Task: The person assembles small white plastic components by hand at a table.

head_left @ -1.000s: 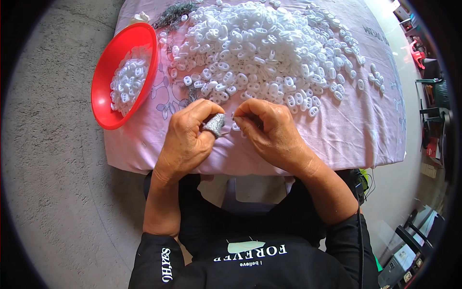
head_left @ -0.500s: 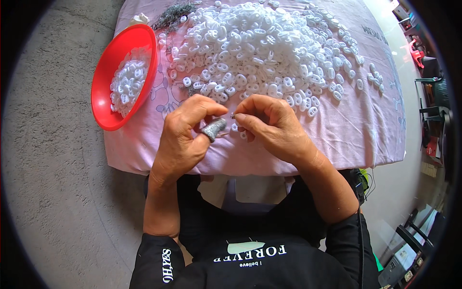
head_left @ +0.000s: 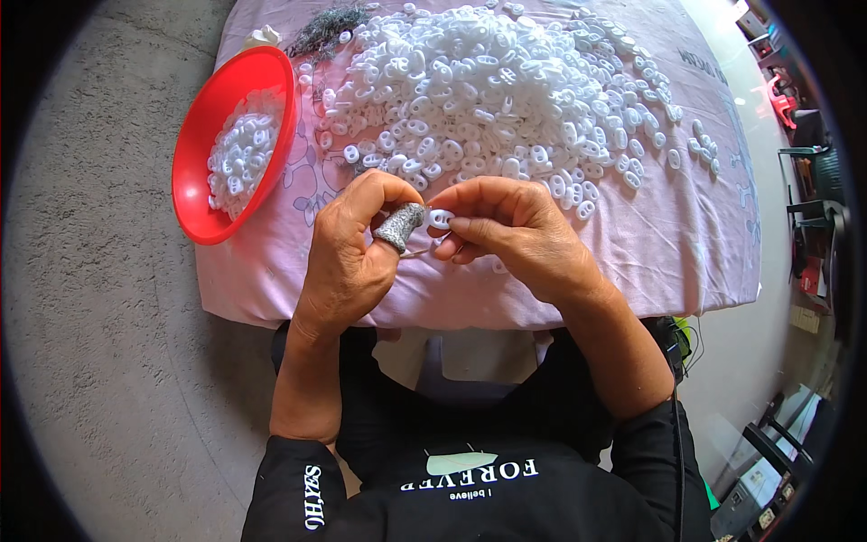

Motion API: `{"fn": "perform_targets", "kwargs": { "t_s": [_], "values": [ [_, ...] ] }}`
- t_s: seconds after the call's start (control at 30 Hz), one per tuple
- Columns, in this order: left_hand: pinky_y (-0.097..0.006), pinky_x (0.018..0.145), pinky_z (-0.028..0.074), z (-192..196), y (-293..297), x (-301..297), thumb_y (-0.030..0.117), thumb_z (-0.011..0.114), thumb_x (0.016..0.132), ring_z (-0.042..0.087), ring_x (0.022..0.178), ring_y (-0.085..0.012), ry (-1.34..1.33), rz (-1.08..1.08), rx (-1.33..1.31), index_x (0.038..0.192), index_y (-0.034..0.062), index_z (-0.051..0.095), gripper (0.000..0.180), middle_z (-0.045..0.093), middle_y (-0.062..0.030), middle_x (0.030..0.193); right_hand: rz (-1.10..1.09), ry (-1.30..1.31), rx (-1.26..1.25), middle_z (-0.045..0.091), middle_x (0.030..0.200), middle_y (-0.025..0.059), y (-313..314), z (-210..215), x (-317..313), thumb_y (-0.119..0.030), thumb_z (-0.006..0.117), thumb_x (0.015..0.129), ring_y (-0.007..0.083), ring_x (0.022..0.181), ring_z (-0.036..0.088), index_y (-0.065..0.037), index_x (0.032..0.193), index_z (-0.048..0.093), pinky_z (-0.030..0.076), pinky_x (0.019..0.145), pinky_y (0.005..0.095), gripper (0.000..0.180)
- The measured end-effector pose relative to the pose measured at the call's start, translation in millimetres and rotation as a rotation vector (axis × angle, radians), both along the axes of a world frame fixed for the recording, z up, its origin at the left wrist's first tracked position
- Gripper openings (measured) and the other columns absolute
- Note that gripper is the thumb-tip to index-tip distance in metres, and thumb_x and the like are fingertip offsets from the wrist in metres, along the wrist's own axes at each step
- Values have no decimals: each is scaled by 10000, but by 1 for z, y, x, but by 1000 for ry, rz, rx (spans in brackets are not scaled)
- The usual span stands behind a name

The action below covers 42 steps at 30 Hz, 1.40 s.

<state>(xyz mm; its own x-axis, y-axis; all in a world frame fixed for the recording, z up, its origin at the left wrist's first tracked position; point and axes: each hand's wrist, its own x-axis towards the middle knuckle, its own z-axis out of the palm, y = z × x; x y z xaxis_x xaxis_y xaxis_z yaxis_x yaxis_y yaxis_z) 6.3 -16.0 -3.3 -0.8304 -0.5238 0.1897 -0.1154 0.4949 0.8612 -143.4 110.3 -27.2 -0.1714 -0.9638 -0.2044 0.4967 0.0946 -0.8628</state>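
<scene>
Between the thumb and fingers of my right hand (head_left: 528, 237) is a small white oval plastic piece with two holes (head_left: 441, 219), its flat face turned up. My left hand (head_left: 348, 248) is close beside it, fingers curled, with a grey wrapped cover (head_left: 399, 228) on the thumb. The covered thumb tip is right by the piece's left end; whether they touch I cannot tell. Below that thumb a thin pale sliver (head_left: 413, 255) sticks out of the left hand; its kind is not clear. Beyond both hands spreads a large heap of the same white pieces (head_left: 479, 81).
A red bowl (head_left: 187, 172), tilted at the table's left edge, holds more white pieces. Grey stringy fibre (head_left: 325, 32) lies at the far left. Pink cloth (head_left: 650, 262) covers the table. Several pieces (head_left: 704, 144) lie apart at the right.
The white piece now shows flat in my right fingers, where only a small dark bit showed before. My left hand has shifted slightly right and its covered thumb has come up nearer the right fingertips.
</scene>
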Motion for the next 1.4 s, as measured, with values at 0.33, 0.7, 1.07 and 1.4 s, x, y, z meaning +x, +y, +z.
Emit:
{"fn": "perform_targets", "kwargs": {
  "t_s": [0.33, 0.7, 1.07, 1.4],
  "values": [
    [-267, 669, 472, -8, -8, 3, -125, 544, 776, 577, 730, -143, -21, 76, 16, 917, -10, 581, 186, 584, -86, 823, -133, 506, 3, 668, 821, 63, 0, 1, 0, -51, 602, 913, 101, 724, 661, 36, 1042, 644, 535, 650, 217, 160],
    [-328, 612, 460, 1, 1, -1, -125, 470, 659, 581, 691, -265, -41, -78, -151, 910, 11, 578, 305, 558, -117, 799, -107, 488, 15, 621, 670, 37, -1, 0, 4, -81, 650, 880, 67, 611, 592, 29, 905, 653, 472, 552, 231, 112],
    [-272, 675, 446, -4, -10, -1, -143, 500, 730, 559, 752, -173, -55, -2, -151, 930, -10, 619, 268, 588, -87, 844, -136, 466, 58, 599, 671, 15, 2, 3, -2, -70, 611, 909, 58, 608, 585, 23, 880, 610, 467, 538, 216, 97],
    [-317, 717, 471, -15, -8, 0, -128, 509, 704, 592, 785, -249, -213, 65, -381, 939, 5, 645, 302, 565, -108, 856, -202, 398, 54, 606, 715, 11, 2, 4, -8, -74, 576, 933, 62, 628, 610, 13, 918, 585, 486, 549, 198, 88]
  ]
}}
